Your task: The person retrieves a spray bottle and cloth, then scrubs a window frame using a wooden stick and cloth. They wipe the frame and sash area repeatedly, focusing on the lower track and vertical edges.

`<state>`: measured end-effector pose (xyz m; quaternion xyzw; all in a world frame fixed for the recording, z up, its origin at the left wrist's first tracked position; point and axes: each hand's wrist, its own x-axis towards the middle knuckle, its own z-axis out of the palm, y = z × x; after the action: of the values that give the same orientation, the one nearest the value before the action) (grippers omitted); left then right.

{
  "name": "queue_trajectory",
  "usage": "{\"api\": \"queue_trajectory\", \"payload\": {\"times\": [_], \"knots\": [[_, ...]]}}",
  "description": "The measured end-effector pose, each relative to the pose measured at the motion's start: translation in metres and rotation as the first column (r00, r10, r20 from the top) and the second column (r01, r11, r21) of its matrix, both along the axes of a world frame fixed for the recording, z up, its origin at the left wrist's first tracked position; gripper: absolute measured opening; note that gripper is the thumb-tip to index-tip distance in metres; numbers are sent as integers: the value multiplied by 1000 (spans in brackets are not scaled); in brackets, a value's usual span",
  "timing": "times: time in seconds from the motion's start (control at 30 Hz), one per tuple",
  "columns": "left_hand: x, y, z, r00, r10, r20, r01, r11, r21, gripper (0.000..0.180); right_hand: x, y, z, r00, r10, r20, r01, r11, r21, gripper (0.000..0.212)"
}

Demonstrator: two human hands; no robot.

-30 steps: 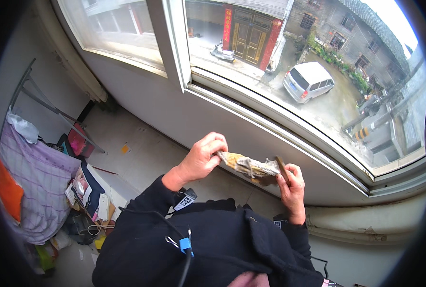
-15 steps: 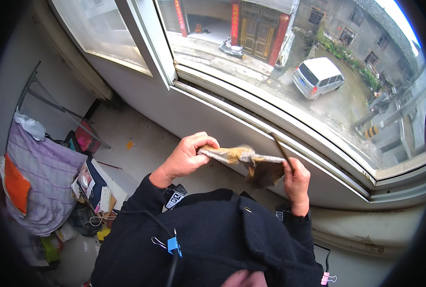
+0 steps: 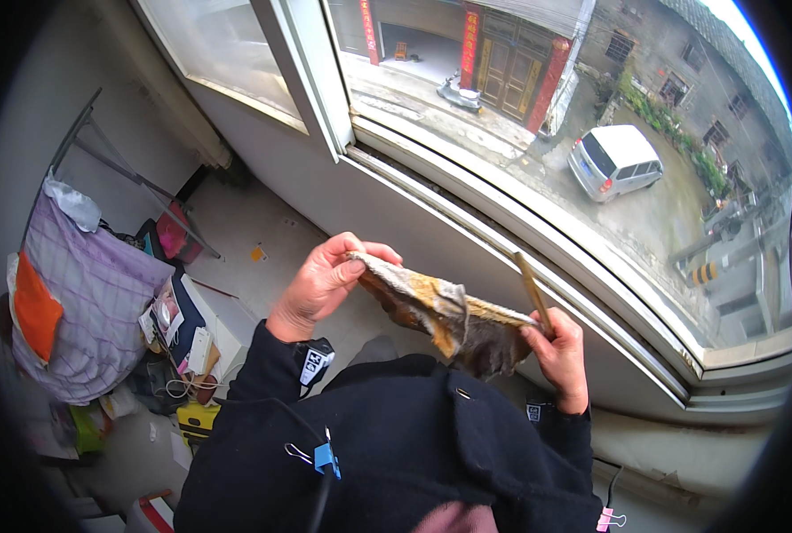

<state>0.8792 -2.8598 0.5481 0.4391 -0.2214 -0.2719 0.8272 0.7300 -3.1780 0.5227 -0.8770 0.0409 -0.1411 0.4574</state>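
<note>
A worn, soiled rag (image 3: 445,315), yellow and white with grey-brown patches, hangs stretched between my hands in front of the window. My left hand (image 3: 318,289) is closed, pinching the rag's left end between thumb and fingers. At the other end my right hand (image 3: 560,355) is closed too, gripping the rag's right corner. A thin brown stick (image 3: 531,282) also rises from the right hand, held between thumb and fingers and pointing up toward the sill. The rag's lower part droops in dark folds, clear of the window track.
Beyond my hands runs the window track (image 3: 502,289) under an open sliding pane. Outside stands a white van (image 3: 616,160). On the left a purple checked cloth (image 3: 103,293) hangs by a metal frame (image 3: 129,173), near boxes and clutter. A yellow case (image 3: 198,417) lies below them.
The rag has opened out from a twisted strip into a wider, drooping sheet. My left hand has shifted slightly left and up; my right hand has moved a little right and down. The whole view has shifted slightly.
</note>
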Motion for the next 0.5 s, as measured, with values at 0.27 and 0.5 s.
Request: {"api": "queue_trajectory", "payload": {"times": [0.27,0.5], "knots": [[31,-45,-2,980,78,183,-87,995,39,7,26,-7,36,891,-306,335,349,934,-76,12],[82,-39,-12,917,309,254,-366,903,223,9,83,20,41,791,-332,514,510,821,-255,23]]}}
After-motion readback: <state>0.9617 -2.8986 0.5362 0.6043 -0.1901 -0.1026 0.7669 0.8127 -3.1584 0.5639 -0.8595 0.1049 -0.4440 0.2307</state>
